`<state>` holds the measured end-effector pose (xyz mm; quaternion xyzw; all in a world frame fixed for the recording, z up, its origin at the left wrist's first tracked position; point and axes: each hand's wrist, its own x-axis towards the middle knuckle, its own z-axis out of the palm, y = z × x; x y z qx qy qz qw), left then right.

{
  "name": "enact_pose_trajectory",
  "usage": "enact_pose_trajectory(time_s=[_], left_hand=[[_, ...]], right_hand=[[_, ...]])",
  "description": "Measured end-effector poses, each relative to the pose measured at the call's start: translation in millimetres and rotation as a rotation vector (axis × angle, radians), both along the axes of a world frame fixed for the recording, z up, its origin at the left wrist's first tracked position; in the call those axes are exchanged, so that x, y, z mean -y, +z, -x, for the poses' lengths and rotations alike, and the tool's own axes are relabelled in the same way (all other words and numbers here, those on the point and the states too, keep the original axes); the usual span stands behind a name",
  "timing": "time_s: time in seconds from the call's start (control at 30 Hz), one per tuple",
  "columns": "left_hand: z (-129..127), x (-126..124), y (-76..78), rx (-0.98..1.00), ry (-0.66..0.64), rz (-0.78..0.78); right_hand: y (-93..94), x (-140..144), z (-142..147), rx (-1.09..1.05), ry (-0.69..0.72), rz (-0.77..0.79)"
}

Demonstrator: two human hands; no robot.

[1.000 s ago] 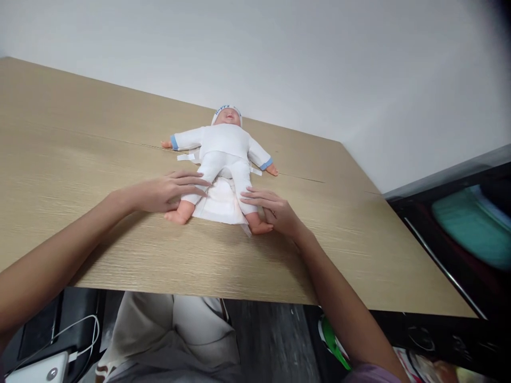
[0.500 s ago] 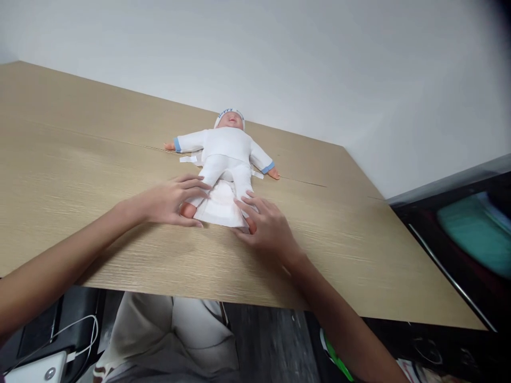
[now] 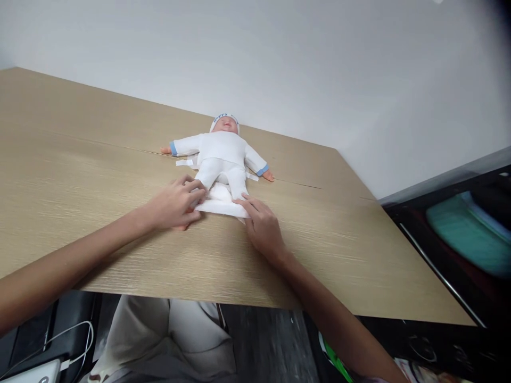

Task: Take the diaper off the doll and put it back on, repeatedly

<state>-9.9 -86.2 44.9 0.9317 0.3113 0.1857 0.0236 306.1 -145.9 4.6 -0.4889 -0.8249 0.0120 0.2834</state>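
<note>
A baby doll (image 3: 222, 146) in a white suit with blue cuffs and a printed cap lies on its back, arms spread, feet toward me. Beneath its hips and legs is a white diaper (image 3: 223, 207), with side tabs sticking out below the doll's arms. The diaper's near edge is lifted between the doll's legs. My left hand (image 3: 179, 202) pinches its left corner beside one of the doll's feet, which partly shows under the hand. At the right corner, my right hand (image 3: 261, 223) closes thumb and fingers on the diaper and covers the doll's other foot.
The doll lies on a wooden table (image 3: 120, 250) whose far edge meets a white wall (image 3: 279, 64). To the right stands a dark unit with a green item (image 3: 467, 231). A white device (image 3: 43, 372) with a cable lies below the table at left.
Both hands have closed on the diaper's near corners. Its near edge has risen and folded up toward the doll, where before it lay flat. The view has shifted slightly.
</note>
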Motion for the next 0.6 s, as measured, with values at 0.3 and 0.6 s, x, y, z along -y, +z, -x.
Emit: enact_pose_trajectory(time_s=[0.3,0.6], left_hand=[[-16.1,-48.2,33.9,0.368,0.098,0.138],[-47.3,-147.0,36.6,0.572,0.215,0.243]], right_hand=[[21.0,-46.4,-7.3,-0.366,-0.058,-0.02],[41.7,-159.6,-10.8,-0.836,-0.051,0.216]])
